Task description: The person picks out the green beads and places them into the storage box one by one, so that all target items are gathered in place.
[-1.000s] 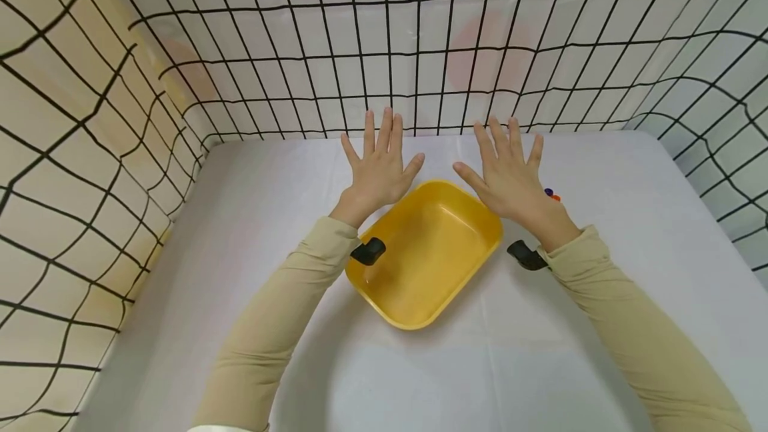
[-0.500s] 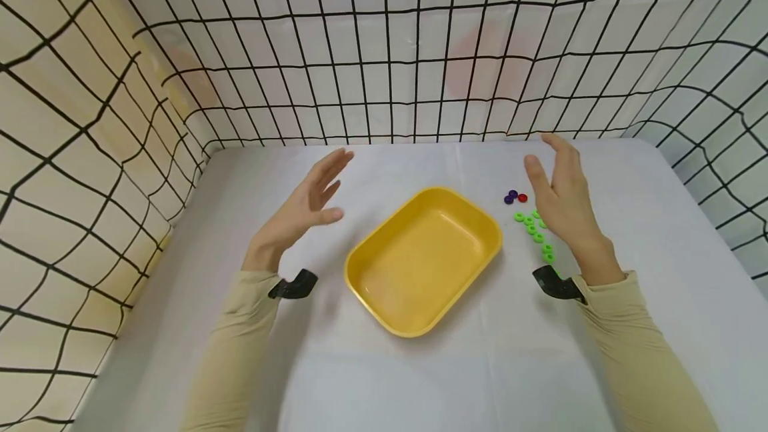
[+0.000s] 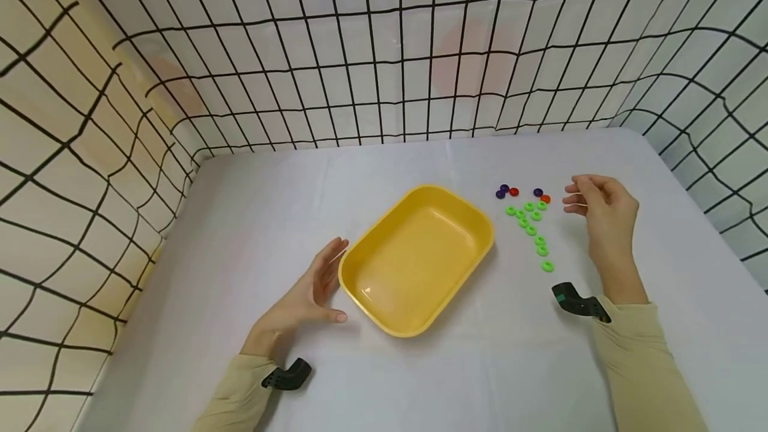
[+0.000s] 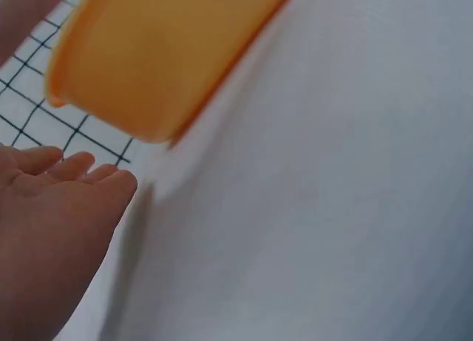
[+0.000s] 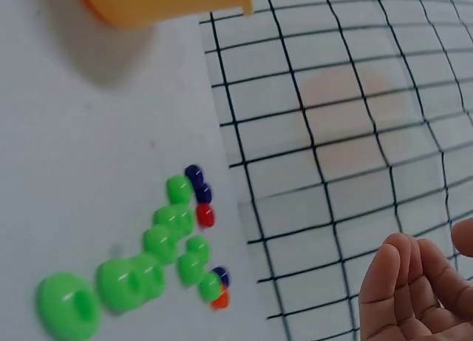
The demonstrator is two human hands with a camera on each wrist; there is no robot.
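Observation:
A yellow rectangular tray (image 3: 418, 259) with rounded corners sits at an angle on the white tabletop. My left hand (image 3: 298, 300) is beside its left end, fingers relaxed and thumb spread; the left wrist view shows a gap between the fingers and the tray wall (image 4: 148, 67). To the right of the tray lie several small green rings (image 3: 531, 231) in a loose, branching row. Dark purple beads (image 3: 504, 189), a red bead (image 3: 514, 192) and an orange bead (image 3: 545, 199) lie at its far end. My right hand (image 3: 611, 229) hovers right of these, fingers loosely bent, nothing visible in it.
Black wire mesh (image 3: 384, 59) stands along the back and both sides of the table. White cloth (image 3: 420, 385) covers the tabletop. A black wrist mount (image 3: 288, 375) projects from the left sleeve, and another black mount (image 3: 579, 302) from the right.
Both hands, first spread flat over the tray's far side, have parted. The left has come down to the tray's left end; the right has moved right, uncovering the green rings and beads.

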